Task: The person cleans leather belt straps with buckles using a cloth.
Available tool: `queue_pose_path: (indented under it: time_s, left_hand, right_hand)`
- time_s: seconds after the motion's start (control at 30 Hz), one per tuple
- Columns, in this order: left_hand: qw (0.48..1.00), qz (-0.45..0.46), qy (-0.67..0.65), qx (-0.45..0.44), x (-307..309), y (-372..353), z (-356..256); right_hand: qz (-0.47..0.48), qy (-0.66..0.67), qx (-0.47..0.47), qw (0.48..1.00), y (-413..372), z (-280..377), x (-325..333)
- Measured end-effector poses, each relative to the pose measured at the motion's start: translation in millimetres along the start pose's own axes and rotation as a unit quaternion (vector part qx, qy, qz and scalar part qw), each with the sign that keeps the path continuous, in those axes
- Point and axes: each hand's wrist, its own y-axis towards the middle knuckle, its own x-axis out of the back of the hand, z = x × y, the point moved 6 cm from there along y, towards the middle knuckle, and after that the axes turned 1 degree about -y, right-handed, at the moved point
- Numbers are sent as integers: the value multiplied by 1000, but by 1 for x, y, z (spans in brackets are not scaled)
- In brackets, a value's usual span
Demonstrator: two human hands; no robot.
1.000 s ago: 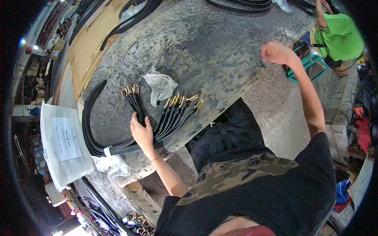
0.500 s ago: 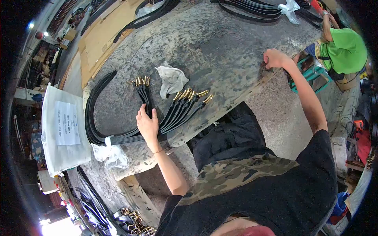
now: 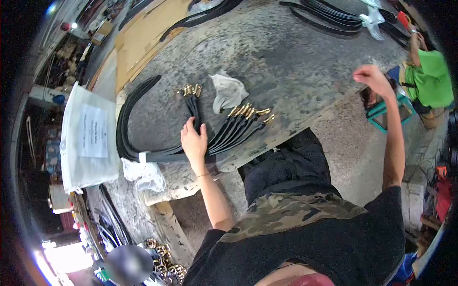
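Note:
A bundle of black belts (image 3: 125, 119) curves across the grey, speckled table, with gold-coloured metal ends (image 3: 245, 112) fanned out on the right. A second cluster of gold ends (image 3: 192, 90) points up beside it. My left hand (image 3: 194, 143) is wrapped over the straps below that cluster, its thumb to the right. Off the table's right edge, my right hand (image 3: 376, 82) is raised with fingertips pressed together; whatever is between them is too small to make out. A crumpled white plastic bag (image 3: 228, 91) lies between the gold ends and the far side.
A white bin (image 3: 90, 138) with a printed sheet stands left of the belts. Clear plastic (image 3: 143, 174) lies near the table's front edge. More black belts (image 3: 329, 16) lie at the back. A person in green (image 3: 429, 78) sits at right, beside a teal stool (image 3: 391, 114).
My right hand has moved right, away from the table edge, and its fist has become a fingertip pinch. My left hand stays on the belts. The camera view has shifted.

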Motion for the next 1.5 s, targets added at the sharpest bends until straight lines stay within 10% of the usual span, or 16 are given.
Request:
queue_pose_path:
  time_s: [0.7,0.93,1.0,1.07,1.5]
  left_hand:
    - [992,-107,-39,-54,13,4,-23]
    - [989,15,-99,-113,-29,56,-88]
    - [965,191,-87,-157,-95,73,-86]
    - [966,247,61,-55,-82,65,-117]
    - [953,277,18,123,-103,83,-101]
  right_hand:
    - [-120,99,-113,981,-110,-114,13]
    - [-127,153,-85,976,-17,-51,-16]
    - [-101,172,-67,978,30,-25,-44]
    - [-59,317,-5,946,83,8,-89]
    - [60,439,163,882,231,148,-295]
